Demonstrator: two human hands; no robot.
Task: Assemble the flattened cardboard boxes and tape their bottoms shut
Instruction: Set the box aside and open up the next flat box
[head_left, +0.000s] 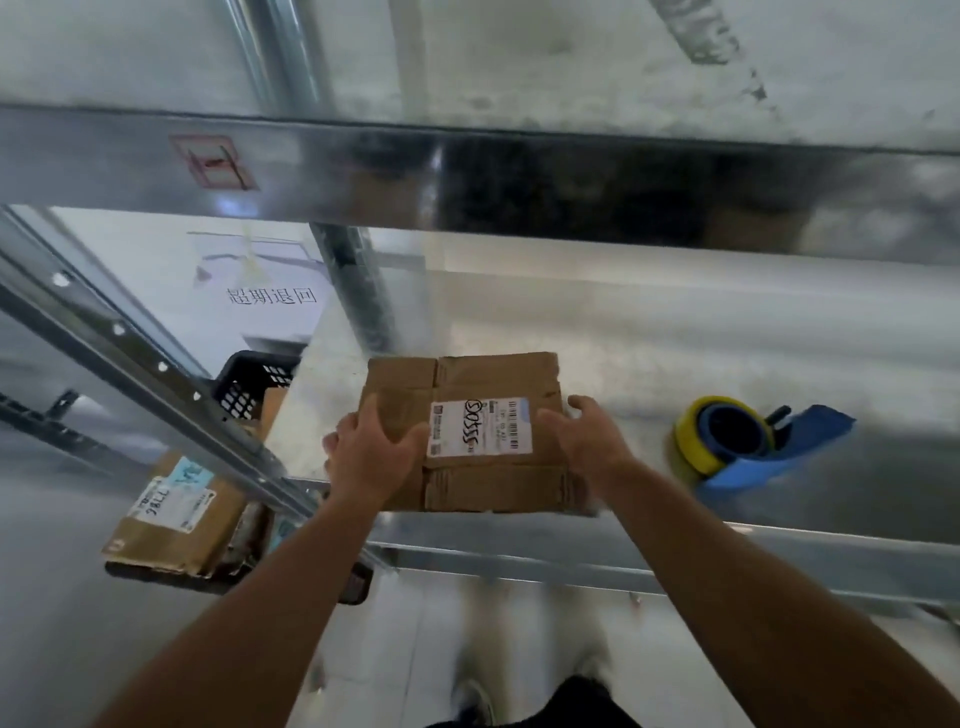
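A cardboard box (483, 384) is seen lying flat on a metal shelf (675, 353), close to the shelf's front edge, with its creased flaps facing up. A white shipping label (480, 428) with barcodes and handwritten black marks is stuck across the middle of its top. The box is gripped at its left side by the left hand (366, 457): the thumb is laid over the top face beside the label and the fingers are curled round the left edge. The right hand (587, 441) is held wide at the box's right edge, its fingers spread and relaxed, the thumb stretched towards the label; nothing is clasped in it. A blue tape dispenser (753, 447) loaded with a yellow-rimmed roll (685, 447) is set on the same shelf, to the right of the box and apart from it. Below the shelf on the left, a black crate (249, 382) is seen, and a labelled brown parcel (176, 514) is stacked nearer the camera. A white sheet (270, 296) printed with characters is visible behind the crate. A second metal shelf beam (519, 171) is seen above the box.
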